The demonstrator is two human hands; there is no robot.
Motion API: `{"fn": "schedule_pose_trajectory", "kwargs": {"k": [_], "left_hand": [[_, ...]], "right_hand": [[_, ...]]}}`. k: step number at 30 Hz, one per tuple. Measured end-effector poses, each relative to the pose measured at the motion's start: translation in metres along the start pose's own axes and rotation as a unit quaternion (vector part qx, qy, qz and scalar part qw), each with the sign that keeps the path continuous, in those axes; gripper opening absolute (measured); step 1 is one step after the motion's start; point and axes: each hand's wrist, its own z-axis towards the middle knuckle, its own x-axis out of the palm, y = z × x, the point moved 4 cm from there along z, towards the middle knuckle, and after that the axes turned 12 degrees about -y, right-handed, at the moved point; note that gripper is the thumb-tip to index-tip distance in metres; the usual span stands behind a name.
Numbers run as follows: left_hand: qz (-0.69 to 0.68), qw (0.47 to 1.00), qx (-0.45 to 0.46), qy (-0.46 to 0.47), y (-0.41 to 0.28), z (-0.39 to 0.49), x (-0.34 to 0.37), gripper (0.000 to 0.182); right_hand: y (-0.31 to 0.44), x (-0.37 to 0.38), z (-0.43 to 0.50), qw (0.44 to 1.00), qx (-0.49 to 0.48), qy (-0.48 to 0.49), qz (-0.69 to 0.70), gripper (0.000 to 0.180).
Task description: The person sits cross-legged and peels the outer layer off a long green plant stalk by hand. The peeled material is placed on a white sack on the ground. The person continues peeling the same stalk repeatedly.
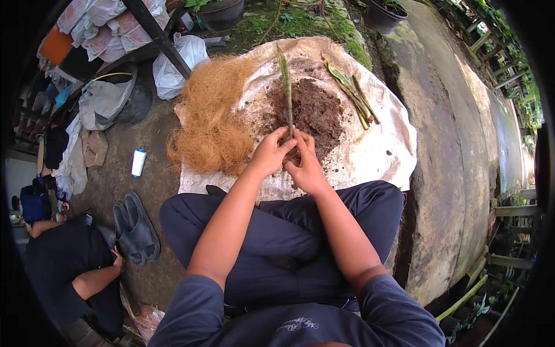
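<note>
A single snake plant leaf (286, 86) stands nearly upright between my hands, its lower end hidden by my fingers. My left hand (273, 151) pinches it from the left. Close against it, my right hand (305, 158) has its fingers around the base, where something dark, perhaps soil, shows. Both hands are above the near edge of a heap of dark brown soil (318, 112). The soil lies on a spread-out whitish woven sack (368, 152). Loose tan fibre, like coconut fibre (212, 121), is piled on the sack's left side. More snake plant leaves (353, 95) lie to the right of the soil.
On the ground at left are a white spool of thread (138, 162) and dark slide sandals (136, 227). Another person (78, 269) sits at lower left. A white plastic bag (180, 65), a black bucket (136, 102) and potted plants (221, 13) stand further off. Concrete slabs (446, 130) run along the right.
</note>
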Motion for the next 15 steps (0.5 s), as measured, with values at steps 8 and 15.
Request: {"fn": "schedule_pose_trajectory", "kwargs": {"k": [8, 15], "left_hand": [[-0.151, 0.983, -0.100, -0.042, 0.010, 0.000, -0.007, 0.019], [-0.059, 0.981, -0.126, -0.137, 0.005, 0.002, -0.009, 0.020]], "right_hand": [[0.020, -0.073, 0.023, 0.991, 0.117, 0.032, -0.055, 0.054], [-0.068, -0.100, 0.039, 0.945, 0.164, -0.188, -0.211, 0.015]]}}
